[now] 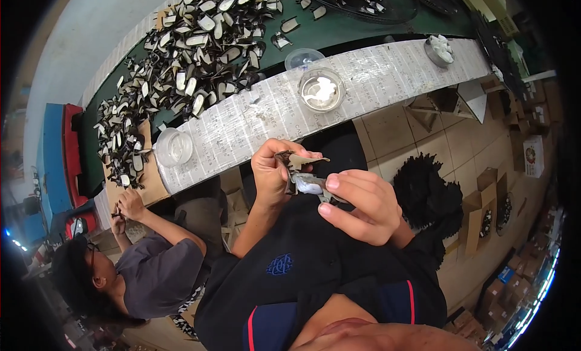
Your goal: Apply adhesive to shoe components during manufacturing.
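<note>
Black-and-beige curved, flexible piece with a whitish inner face (308, 184), held in front of the chest, off the table's near edge. Left hand (269, 166): grip clamped on the piece's upper end. Right hand (366, 207): thumb and fingers closed on its lower edge. Good handling would likely keep the left grip steady and the right pressure light, sparing the whitish face. Beyond: paper-covered grey table (387, 69), clear round dish of white substance (330, 104), heaped black-and-beige pieces (200, 42).
</note>
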`<state>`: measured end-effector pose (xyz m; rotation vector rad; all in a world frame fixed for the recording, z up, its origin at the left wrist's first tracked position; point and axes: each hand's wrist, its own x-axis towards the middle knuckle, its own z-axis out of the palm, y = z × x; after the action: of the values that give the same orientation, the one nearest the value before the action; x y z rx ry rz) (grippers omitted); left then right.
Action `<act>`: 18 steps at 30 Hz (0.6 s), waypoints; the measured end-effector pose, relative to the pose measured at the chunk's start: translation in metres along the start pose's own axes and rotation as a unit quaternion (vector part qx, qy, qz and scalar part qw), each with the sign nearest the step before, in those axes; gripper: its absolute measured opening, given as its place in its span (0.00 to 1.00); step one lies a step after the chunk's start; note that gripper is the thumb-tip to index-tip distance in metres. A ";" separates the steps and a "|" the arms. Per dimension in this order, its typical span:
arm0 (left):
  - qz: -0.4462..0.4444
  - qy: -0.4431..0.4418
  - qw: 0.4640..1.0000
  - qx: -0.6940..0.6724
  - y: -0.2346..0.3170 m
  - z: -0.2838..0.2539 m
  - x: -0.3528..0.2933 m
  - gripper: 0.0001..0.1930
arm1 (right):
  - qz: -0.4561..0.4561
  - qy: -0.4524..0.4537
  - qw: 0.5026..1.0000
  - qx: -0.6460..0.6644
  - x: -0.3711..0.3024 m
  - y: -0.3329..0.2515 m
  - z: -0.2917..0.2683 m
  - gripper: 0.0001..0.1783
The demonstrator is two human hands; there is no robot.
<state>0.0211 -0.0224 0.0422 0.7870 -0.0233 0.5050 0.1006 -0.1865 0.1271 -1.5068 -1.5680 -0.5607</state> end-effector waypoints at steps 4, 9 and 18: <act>0.013 -0.010 1.000 -0.008 0.004 -0.003 -0.010 0.21 | -0.001 -0.019 1.000 -0.006 0.002 -0.009 0.006 0.16; 0.006 0.016 1.000 -0.024 0.011 -0.006 -0.021 0.20 | -0.018 0.001 0.996 0.091 0.001 -0.019 0.006 0.14; -0.023 -0.054 0.966 -0.250 0.015 -0.012 -0.035 0.19 | 0.236 0.219 0.926 0.199 -0.039 -0.001 0.004 0.15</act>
<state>-0.0187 -0.0203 0.0368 0.3171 -0.2254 0.3876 0.0942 -0.2055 0.0933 -1.2693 -0.8643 -0.2518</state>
